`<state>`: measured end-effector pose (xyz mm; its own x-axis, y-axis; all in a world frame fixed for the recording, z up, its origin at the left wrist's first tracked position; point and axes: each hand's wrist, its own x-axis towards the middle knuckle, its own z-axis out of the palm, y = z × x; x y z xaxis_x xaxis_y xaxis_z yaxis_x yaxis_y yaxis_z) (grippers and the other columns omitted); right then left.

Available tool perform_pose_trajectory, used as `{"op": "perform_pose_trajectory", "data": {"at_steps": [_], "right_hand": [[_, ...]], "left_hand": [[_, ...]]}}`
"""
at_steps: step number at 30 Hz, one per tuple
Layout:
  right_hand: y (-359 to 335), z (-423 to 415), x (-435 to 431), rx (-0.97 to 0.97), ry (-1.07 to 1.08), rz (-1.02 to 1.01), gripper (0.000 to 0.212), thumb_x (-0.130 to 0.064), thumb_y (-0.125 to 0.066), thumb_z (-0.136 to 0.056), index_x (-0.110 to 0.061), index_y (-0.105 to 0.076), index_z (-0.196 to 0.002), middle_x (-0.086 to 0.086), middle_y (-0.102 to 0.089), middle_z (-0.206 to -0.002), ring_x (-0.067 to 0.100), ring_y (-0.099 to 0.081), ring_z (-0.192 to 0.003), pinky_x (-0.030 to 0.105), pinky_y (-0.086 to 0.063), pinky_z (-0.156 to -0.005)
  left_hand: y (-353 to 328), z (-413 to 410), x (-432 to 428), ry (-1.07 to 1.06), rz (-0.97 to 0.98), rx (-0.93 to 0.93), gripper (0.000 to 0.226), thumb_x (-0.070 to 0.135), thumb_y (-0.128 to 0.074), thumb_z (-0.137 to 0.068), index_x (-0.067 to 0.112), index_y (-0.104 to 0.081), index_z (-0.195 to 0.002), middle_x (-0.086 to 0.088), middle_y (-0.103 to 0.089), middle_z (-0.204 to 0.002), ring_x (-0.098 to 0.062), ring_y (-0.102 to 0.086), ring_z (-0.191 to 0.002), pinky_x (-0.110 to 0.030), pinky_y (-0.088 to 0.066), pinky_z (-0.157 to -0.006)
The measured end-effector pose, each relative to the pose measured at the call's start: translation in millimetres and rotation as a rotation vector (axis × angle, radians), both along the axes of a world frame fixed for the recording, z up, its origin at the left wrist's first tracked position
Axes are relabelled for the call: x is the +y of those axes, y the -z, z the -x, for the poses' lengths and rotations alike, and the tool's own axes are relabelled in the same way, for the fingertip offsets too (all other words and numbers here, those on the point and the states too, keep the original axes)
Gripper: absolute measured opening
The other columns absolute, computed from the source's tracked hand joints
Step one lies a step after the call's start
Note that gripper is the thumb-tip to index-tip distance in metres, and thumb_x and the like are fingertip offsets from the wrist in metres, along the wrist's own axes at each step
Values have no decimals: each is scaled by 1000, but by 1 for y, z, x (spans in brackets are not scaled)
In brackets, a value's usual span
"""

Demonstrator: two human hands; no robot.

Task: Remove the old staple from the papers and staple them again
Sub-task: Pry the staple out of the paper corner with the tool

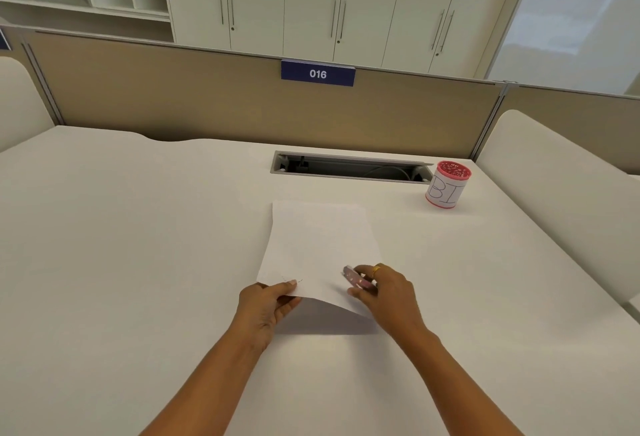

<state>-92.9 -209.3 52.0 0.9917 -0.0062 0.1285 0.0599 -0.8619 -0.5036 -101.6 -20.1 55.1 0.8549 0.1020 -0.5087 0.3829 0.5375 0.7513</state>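
- Left hand (268, 304): thumb and fingers pinch the near-left corner of the white paper sheets (318, 241), raising that edge off the white desk (138, 245), probably to steady the corner for the tool
- Right hand (388, 291): fingers curled round a small pink patterned tool (356, 279), stapler or staple remover (cannot tell which), held over the sheets near the pinched corner
- Fine mark (298, 281) beside the left thumb: perhaps the old staple, too small to confirm
- Pink cylindrical pot with white label (447, 189) and open cable slot (349, 167): well behind the sheets, obstructing neither hand
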Motion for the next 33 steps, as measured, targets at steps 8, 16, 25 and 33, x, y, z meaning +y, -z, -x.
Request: {"op": "perform_pose_trajectory", "data": {"at_steps": [8,16,25,33], "right_hand": [[-6,10,27,43,-87,-184,39,-33,-68,-81,-26,-63,-119,-3,-69,-101,10,-58,-91,17,-39,-77],[-8,11,33,40,-86,-244,37,-29,-68,-82,-23,-65,-118,-4,-70,-110,11,-61,-103,17,-42,-83],[-10,10,38,50,-91,-233,36,-28,-67,-83,-22,-64,-118,-2,-71,-109,13,-61,-101,18,-42,-81],[-10,10,42,30,-130,-85,34,-30,-62,-86,-25,-63,-119,-3,-71,-108,17,-59,-102,29,-44,-87]], "left_hand": [[0,2,-5,-32,-99,-54,9,-9,-63,-79,0,-62,-76,-12,-65,-79,-24,-62,-71,-21,-58,-51],[-2,1,-13,-32,-223,-112,11,-3,-65,-80,4,-63,-72,-10,-66,-76,-21,-65,-68,-21,-57,-57],[6,-2,-16,-34,-272,-140,8,-2,-64,-81,5,-64,-87,-8,-67,-83,-23,-66,-78,-26,-57,-70],[12,-5,-16,-77,-329,-118,8,1,-71,-76,-1,-63,-75,-15,-66,-81,-32,-67,-83,-30,-58,-72]]}}
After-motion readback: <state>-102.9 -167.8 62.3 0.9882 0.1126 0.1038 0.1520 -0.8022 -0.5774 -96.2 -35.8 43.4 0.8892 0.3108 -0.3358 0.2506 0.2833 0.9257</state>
